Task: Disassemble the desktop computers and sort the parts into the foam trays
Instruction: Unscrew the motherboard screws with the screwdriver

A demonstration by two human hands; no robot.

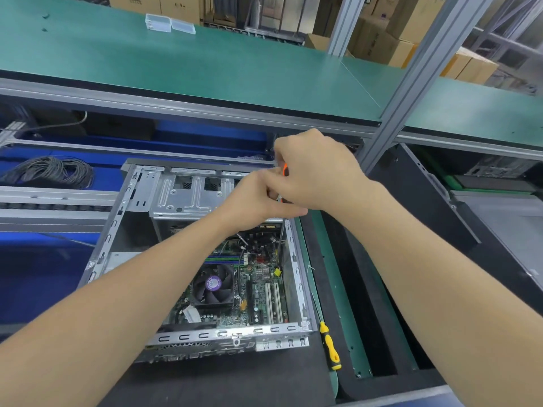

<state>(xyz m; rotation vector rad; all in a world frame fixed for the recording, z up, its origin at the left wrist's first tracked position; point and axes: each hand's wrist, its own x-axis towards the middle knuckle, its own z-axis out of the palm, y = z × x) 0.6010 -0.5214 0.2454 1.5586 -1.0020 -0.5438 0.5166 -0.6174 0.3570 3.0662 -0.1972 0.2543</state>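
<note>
Both my hands are on the orange-handled screwdriver with a thin steel shaft, held above the far right corner of the open grey sheet-metal desktop case. My right hand is wrapped over the top of the handle, fingers curled round it. My left hand sits just below and touches the right, its fingers closed on the lower part of the handle.

What matters is the line of the tool. Its long axis stands nearly upright, and the shaft drops from my grip just inside the case's right wall to the far right corner of the green motherboard. So the work lies straight below my hands, not off to either side. The tip is lost among small parts there. I take it to be on a board screw, but I cannot tell whether it is seated. The right hand, on top, is placed to turn, and the left to steady the shaft so it does not slip onto the board.

The motherboard lies flat on the case floor with the round black cooler fan on it, nothing lifted out yet. A yellow-and-black screwdriver lies outside the case's near right corner, and the black foam tray runs along the case's right side.
</note>
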